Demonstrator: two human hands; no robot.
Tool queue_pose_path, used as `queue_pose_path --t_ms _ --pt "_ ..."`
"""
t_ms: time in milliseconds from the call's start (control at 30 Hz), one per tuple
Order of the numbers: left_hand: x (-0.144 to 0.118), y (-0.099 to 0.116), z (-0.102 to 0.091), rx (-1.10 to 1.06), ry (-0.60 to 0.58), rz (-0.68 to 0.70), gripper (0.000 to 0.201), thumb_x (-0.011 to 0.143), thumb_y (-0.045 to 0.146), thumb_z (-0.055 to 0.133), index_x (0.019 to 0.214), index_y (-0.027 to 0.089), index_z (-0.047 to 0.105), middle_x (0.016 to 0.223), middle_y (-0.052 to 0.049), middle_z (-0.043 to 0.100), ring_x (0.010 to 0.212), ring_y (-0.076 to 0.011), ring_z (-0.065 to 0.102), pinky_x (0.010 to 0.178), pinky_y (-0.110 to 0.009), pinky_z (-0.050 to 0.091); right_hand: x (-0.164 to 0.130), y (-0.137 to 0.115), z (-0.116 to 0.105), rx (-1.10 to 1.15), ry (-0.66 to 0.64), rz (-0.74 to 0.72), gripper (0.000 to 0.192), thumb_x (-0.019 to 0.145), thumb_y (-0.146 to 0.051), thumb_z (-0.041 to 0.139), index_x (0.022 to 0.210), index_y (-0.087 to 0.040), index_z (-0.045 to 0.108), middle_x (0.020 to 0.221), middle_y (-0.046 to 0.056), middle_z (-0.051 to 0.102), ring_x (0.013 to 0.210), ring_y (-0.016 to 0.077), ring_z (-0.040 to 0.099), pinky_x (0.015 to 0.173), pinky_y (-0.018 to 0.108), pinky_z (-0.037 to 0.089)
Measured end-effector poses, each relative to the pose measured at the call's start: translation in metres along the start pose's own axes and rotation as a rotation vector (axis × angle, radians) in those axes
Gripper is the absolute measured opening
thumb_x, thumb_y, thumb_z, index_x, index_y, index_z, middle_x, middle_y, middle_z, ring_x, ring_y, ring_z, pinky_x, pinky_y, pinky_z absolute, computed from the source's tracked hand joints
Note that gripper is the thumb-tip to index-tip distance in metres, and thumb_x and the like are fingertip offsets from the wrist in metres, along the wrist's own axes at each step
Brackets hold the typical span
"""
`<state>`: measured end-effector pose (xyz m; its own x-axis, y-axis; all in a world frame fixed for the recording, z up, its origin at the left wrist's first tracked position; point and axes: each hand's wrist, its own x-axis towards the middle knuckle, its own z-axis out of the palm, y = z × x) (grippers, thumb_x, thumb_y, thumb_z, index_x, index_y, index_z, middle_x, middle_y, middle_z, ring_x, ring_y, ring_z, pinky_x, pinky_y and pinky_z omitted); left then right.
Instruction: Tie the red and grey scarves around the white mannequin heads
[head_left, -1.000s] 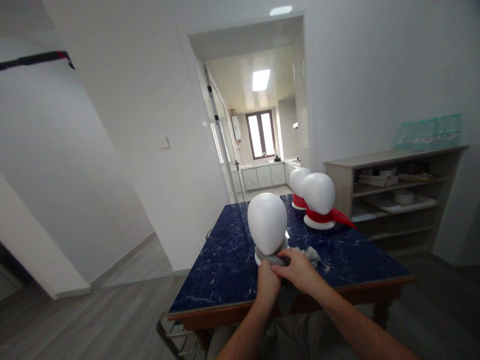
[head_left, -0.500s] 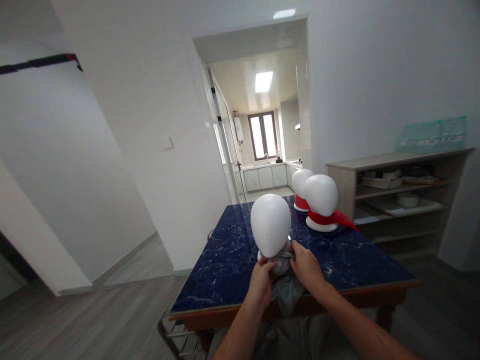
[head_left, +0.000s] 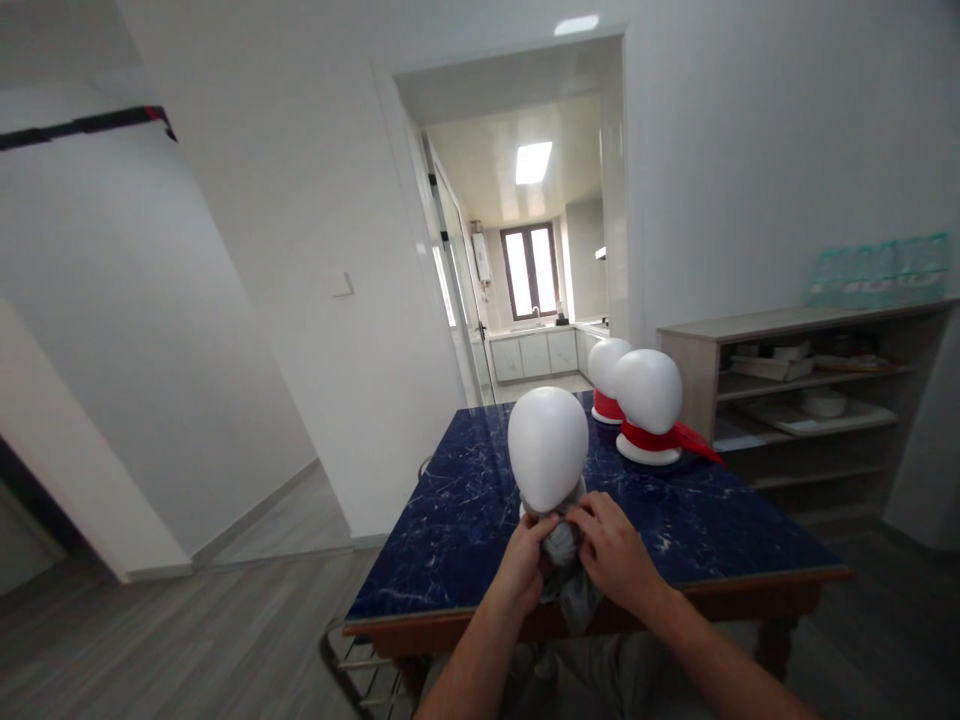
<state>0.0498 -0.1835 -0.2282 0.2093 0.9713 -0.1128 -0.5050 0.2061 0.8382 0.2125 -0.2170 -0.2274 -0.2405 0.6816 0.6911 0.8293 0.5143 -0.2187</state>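
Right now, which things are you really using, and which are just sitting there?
In use:
left hand and right hand, both pinching the grey scarf
nearest white mannequin head, scarf at its neck

Just sitting there:
two white mannequin heads with red scarves
blue marble table
wooden shelf unit

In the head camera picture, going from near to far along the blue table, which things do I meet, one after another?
left hand and right hand on the grey cloth → nearest white mannequin head → mannequin head with red scarf → farthest mannequin head.
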Motion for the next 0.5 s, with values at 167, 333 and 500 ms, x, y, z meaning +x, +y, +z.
queue_pose_path --t_ms 167,333,500 --pt "0.003 0.000 -0.004 -0.020 -0.020 0.009 0.050 0.073 0.025 0.088 0.118 0.017 0.068 0.109 -0.011 0.078 0.091 -0.0223 0.076 0.075 -0.030 0.058 -0.010 -0.012 -0.001 -0.015 -0.034 -0.009 0.047 0.078 -0.005 0.062 0.122 -0.021 0.069 0.130 0.012 0.064 0.119 0.0317 0.054 0.103 0.045 0.043" --pt "0.006 0.000 -0.010 -0.012 -0.043 -0.001 0.050 0.073 0.026 0.087 0.118 0.016 0.068 0.105 -0.010 0.078 0.087 -0.0234 0.075 0.072 -0.031 0.056 -0.006 -0.010 -0.001 0.162 0.009 0.087 0.025 0.078 -0.004 0.060 0.092 -0.022 0.072 0.112 0.009 0.069 0.110 0.0301 0.056 0.098 0.044 0.046" --pt "0.005 0.001 -0.014 0.004 0.018 -0.036 0.035 0.077 0.021 0.080 0.108 0.016 0.066 0.093 -0.006 0.077 0.071 -0.0164 0.071 0.074 -0.029 0.055 -0.008 -0.012 -0.013 0.736 0.025 0.342 0.015 0.084 -0.022 0.059 0.086 -0.021 0.073 0.101 0.008 0.072 0.102 0.0271 0.063 0.093 0.037 0.052"
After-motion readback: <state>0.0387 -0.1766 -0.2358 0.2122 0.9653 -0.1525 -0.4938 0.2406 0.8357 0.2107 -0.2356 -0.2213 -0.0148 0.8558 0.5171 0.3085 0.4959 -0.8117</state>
